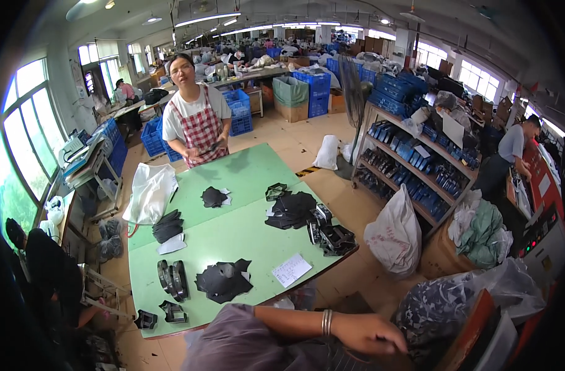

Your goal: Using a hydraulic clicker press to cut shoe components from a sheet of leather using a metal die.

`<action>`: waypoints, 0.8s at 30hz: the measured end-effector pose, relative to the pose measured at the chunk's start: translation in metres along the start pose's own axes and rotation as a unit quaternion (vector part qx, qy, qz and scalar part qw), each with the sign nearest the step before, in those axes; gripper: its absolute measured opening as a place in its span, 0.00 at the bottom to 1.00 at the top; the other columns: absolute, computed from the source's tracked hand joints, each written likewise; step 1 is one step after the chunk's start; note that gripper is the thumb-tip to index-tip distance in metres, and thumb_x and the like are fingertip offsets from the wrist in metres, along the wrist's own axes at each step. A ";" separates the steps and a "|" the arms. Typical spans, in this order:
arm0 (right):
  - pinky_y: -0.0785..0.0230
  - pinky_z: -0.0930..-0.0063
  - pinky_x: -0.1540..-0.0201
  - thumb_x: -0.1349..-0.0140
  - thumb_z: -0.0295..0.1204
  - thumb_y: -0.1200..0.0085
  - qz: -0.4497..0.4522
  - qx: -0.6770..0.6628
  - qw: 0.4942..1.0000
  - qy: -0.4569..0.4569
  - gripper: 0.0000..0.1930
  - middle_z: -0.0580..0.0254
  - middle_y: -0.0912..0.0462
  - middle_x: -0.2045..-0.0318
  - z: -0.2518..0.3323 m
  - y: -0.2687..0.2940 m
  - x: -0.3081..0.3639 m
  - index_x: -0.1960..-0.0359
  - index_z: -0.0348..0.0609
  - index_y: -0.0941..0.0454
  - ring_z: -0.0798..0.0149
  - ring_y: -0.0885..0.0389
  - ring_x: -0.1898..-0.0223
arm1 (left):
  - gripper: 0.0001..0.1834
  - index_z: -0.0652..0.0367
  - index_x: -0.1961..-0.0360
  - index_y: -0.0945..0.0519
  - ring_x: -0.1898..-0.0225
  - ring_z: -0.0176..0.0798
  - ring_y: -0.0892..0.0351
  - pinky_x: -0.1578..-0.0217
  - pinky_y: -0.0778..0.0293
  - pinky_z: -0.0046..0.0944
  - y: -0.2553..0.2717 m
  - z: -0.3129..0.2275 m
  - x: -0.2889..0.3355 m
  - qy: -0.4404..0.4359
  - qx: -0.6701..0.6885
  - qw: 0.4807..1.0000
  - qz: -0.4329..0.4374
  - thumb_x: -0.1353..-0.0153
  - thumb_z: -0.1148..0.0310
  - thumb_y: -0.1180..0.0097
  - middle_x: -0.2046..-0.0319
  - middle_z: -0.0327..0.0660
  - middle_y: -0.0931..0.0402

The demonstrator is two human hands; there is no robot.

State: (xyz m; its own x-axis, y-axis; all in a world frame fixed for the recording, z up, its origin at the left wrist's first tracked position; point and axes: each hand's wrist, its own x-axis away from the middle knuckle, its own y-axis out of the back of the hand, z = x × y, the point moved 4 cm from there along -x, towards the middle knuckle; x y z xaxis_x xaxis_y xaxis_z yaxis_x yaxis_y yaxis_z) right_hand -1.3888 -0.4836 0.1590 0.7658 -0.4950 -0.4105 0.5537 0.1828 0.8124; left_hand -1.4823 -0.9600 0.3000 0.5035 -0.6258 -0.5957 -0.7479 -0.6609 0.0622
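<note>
My right hand (370,334), with metal bangles (327,322) at the wrist, reaches out to the right past the near edge of the green table (276,170). Its fingers point down and are loosely bent, a little apart, and I see nothing in them. My left hand is out of the picture. On the table, nearest my right arm, are a heap of black cut pieces (224,282) and a white sheet of paper with writing (292,270). Several black cutting dies (173,279) stand at the table's near left; more dies (332,235) sit by its right edge.
A person in a red checked apron (193,123) stands at the table's far side. Right of the table are a white sack (395,235) and a rack (412,167) loaded with dies. Plastic-wrapped camouflage material (440,303) lies close to my right hand. Another person (511,148) works at a red machine.
</note>
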 end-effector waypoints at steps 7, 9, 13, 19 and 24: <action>0.27 0.63 0.58 0.35 0.35 0.46 0.036 0.011 0.999 0.006 0.13 0.49 0.19 0.61 0.000 0.005 0.003 0.59 0.36 0.22 0.50 0.22 0.61 | 0.23 0.59 0.54 0.21 0.54 0.53 0.21 0.51 0.28 0.48 0.002 0.202 0.237 0.507 -0.200 0.834 -0.086 0.40 0.51 0.49 0.57 0.52 0.20; 0.27 0.63 0.58 0.35 0.35 0.46 0.045 0.011 0.999 0.005 0.13 0.49 0.19 0.61 0.001 0.005 0.007 0.58 0.36 0.22 0.50 0.22 0.61 | 0.22 0.58 0.57 0.19 0.54 0.55 0.21 0.51 0.29 0.50 -0.006 0.234 0.321 0.617 -0.203 0.760 -0.028 0.42 0.53 0.51 0.58 0.53 0.20; 0.27 0.63 0.58 0.35 0.35 0.46 0.062 -0.001 0.998 0.005 0.14 0.49 0.19 0.61 0.005 -0.003 0.006 0.58 0.35 0.22 0.50 0.22 0.61 | 0.20 0.60 0.56 0.17 0.47 0.54 0.24 0.47 0.30 0.47 -0.017 0.235 0.469 0.781 -0.243 0.575 -0.010 0.44 0.61 0.51 0.50 0.52 0.23; 0.27 0.62 0.58 0.35 0.36 0.46 0.078 -0.018 0.997 0.008 0.14 0.49 0.19 0.61 0.007 -0.007 0.012 0.58 0.35 0.22 0.50 0.22 0.61 | 0.19 0.60 0.56 0.17 0.47 0.54 0.24 0.48 0.28 0.46 -0.005 0.212 0.487 0.812 -0.246 0.523 -0.080 0.44 0.64 0.52 0.51 0.53 0.22; 0.27 0.62 0.58 0.35 0.36 0.46 0.084 -0.026 0.996 0.008 0.14 0.48 0.20 0.61 0.008 -0.003 0.014 0.58 0.35 0.22 0.50 0.22 0.61 | 0.16 0.56 0.61 0.16 0.53 0.55 0.21 0.50 0.28 0.48 0.004 0.219 0.406 0.714 -0.224 0.614 -0.251 0.45 0.62 0.50 0.56 0.53 0.20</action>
State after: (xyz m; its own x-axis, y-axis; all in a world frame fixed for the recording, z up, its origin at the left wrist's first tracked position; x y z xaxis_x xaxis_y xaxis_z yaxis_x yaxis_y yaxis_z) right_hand -1.3820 -0.4974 0.1544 0.8536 -0.4411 -0.2772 0.4331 0.3051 0.8482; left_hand -1.3752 -1.1258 -0.1167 0.7265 0.1904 0.6602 -0.3106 -0.7661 0.5627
